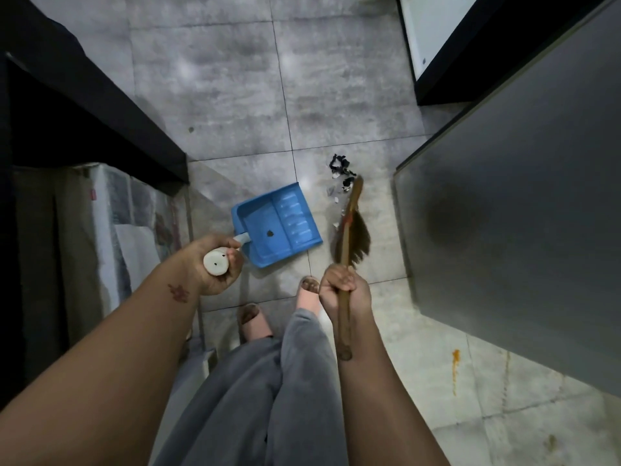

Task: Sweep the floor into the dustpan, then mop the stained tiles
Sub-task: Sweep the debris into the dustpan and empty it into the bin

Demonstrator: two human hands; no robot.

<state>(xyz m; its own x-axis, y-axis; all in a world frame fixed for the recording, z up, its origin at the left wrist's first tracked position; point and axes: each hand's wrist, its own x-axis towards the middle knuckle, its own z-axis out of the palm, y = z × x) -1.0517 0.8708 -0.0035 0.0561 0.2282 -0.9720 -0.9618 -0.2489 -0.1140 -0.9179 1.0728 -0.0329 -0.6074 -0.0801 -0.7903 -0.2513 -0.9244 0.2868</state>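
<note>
A blue dustpan (277, 225) lies on the grey tiled floor, its open lip facing right, with one dark scrap inside. My left hand (215, 264) grips its white upright handle (216, 262). My right hand (344, 292) grips the wooden handle of a short brown broom (351, 235), whose bristles reach the floor just right of the pan. A small pile of black and white debris (341, 173) sits at the broom's far tip, beyond the pan's upper right corner. An orange stain (455, 364) streaks the tiles at lower right.
A grey appliance or cabinet (521, 213) fills the right side. A black counter edge (100, 105) and covered items (111, 230) line the left. My feet in sandals (255, 321) stand just behind the dustpan. Grey tiled floor (252, 79) stretches ahead.
</note>
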